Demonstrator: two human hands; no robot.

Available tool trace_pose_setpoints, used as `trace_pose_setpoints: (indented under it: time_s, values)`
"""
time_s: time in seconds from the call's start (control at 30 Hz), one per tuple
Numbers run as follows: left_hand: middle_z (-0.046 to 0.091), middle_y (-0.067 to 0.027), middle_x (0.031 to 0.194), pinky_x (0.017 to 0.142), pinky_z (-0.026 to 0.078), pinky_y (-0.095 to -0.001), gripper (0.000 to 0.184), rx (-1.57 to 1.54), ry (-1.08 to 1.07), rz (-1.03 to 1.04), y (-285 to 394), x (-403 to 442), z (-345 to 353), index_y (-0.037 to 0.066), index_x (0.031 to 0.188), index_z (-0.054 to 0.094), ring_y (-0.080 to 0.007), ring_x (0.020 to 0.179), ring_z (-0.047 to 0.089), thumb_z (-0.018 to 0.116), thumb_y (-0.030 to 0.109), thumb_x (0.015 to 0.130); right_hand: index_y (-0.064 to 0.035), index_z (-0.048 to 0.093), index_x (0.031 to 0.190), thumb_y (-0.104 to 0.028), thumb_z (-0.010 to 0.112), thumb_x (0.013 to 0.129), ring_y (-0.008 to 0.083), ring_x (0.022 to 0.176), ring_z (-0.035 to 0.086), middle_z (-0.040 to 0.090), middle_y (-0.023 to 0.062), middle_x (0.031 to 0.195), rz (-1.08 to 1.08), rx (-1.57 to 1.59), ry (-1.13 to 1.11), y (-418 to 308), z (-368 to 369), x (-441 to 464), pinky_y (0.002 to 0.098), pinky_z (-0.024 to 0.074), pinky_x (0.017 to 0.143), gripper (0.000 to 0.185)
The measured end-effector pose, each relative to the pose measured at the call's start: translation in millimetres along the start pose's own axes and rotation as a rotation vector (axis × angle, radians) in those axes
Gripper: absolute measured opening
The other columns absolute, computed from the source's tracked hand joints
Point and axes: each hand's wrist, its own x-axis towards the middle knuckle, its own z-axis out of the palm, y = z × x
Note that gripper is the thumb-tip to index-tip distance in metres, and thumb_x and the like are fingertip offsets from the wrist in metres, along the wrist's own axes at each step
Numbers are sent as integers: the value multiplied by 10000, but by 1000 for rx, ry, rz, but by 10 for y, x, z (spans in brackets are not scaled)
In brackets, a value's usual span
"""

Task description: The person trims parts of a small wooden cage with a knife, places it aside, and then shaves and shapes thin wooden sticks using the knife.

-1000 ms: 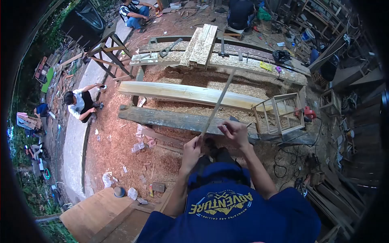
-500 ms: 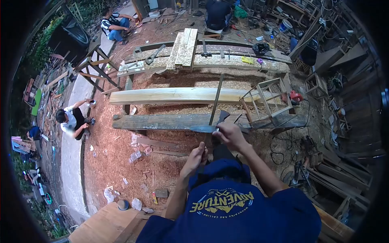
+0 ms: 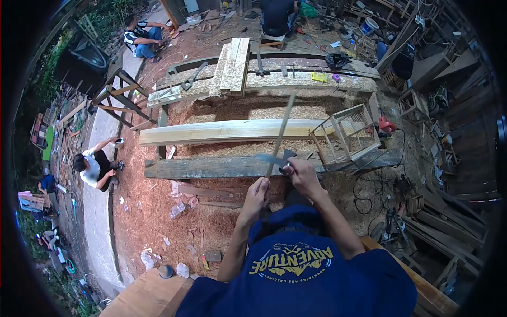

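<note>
My left hand is closed around the lower part of a long thin wooden stick. The stick points away from me, leaning slightly right, over the planks. In my right hand is a knife, gripped by its handle. Its blade points left and crosses the stick just above my left hand; whether it touches the wood I cannot tell. Behind my right hand, a dark angular piece shows in part.
A weathered beam and a pale plank lie crosswise ahead. A slatted wooden frame rests on their right end, beside a red power tool. Stacked boards lie farther back. A seated person is at left; others sit behind.
The knife blade has swung so its tip angles up to the left. The stick leans a little more to the right. My view has shifted slightly.
</note>
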Motion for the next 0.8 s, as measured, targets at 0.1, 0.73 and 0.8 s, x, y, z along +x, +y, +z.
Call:
trace_pose_setpoints:
  time_s: [0.1,0.73,0.8]
  values:
    - [345,76,644,412,212,-208,276,55,88,127,-151,382,189,130,868,508,-24,484,285,452,344,1034,-37,592,916,-169,602,863,392,795,614,623,200,802,-142,37,6,271,-32,133,470,460,696,142]
    - [369,58,713,547,293,-210,328,-43,34,-26,442,1643,966,25,1068,566,-39,615,344,425,320,1044,-29,577,897,-360,523,966,401,794,592,596,207,792,-55,38,-6,1414,-1103,1162,493,437,698,342]
    - [380,54,721,560,306,-213,286,-80,60,21,426,1721,1036,19,1085,557,-38,623,349,455,281,1036,-25,575,897,-335,536,959,407,801,588,595,204,797,69,67,42,1454,-1100,1206,493,438,702,318]
